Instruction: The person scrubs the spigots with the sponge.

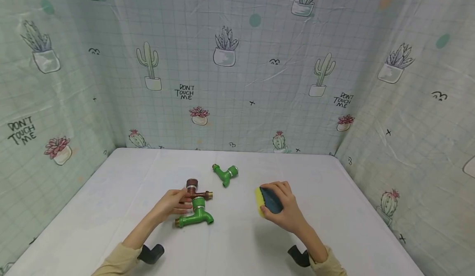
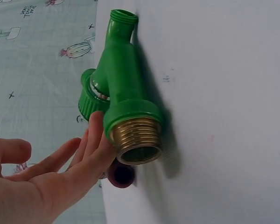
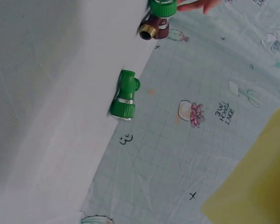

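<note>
Your right hand pinches a yellow-and-dark sponge block; your left hand, fingers extended, is nearer the green, brass-threaded tap just to its right, long axis running sideways.

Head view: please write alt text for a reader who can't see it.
A person's right hand holds a yellow and dark sponge above a white table, while the left hand is at a brown tap and a nearer green tap. Farther back lies a second green tap.
</note>
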Available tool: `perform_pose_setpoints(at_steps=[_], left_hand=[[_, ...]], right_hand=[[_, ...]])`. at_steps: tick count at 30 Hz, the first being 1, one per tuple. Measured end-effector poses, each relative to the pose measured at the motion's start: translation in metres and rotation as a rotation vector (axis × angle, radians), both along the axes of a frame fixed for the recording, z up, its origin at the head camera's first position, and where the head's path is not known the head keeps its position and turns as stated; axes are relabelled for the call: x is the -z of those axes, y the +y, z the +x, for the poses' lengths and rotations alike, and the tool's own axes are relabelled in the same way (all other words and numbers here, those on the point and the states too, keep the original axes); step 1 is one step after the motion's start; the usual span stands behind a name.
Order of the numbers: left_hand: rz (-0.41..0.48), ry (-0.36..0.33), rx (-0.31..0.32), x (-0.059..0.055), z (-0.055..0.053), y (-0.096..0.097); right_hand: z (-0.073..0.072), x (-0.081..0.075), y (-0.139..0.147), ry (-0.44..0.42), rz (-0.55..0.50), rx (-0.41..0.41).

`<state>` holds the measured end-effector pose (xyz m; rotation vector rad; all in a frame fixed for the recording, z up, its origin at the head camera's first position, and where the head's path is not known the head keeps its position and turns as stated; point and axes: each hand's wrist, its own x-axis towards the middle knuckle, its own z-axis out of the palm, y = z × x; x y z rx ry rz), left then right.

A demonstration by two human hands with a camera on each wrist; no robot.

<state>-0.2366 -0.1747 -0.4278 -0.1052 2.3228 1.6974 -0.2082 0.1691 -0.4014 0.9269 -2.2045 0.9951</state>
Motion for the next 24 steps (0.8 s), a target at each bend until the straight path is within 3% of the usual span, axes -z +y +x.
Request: perform_pose_setpoints(at_steps=[5,9,11,13,17,21,24], left_hand=[[-0.007,0.057,-0.019,-0.013,-0.015,0.013],[-0.122,0.204,-0.037,-0.023,-0.035,0.039],[-0.258,0.343,-0.026,-0.025,-0.046,0.054],[-0.439,0.503,0.022,-0.027,-0.056,0.069],[-0.81,0.794,0.169,-0.025,-0.077,0.088],[-1.062,0.958,0.302,-0.016,-0.096,0.093],[-1.178,1.01,0.374,-0.009,-0.105,0.093]], right_hand=[[0.002,0.003,0.007,-0.023,0.011,0.02],[0.003,0.005,0.013,-0.049,0.015,0.034],[0.003,0.006,0.016,-0.049,0.014,0.037],[0.003,0.007,0.019,-0.048,0.013,0.043],[0.003,0.008,0.023,-0.043,0.012,0.049],[0.003,0.009,0.024,-0.046,0.018,0.05],[0.004,0.01,0.025,-0.044,0.021,0.051]])
